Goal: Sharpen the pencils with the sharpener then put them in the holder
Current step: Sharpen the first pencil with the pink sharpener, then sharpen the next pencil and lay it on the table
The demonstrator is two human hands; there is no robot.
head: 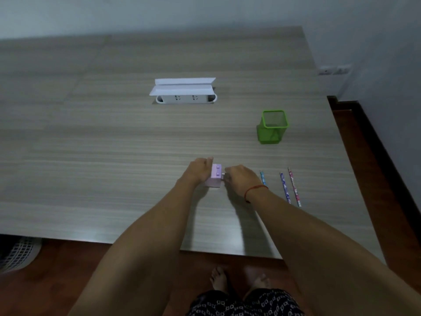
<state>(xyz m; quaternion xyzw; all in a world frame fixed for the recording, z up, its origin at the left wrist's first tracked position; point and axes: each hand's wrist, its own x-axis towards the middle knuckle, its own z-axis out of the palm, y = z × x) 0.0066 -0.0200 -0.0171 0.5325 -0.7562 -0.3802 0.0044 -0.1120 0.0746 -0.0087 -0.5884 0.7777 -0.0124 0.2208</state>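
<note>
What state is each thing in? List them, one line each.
sharpener: upright on the table, gripped by the left hand.
handle: on the sharpener's right side, pinched by the right hand.
pencils: three lying flat on the table, right of the hands, untouched.
holder: upright, no pencil visible in it.
socket box: lid flipped up.
</note>
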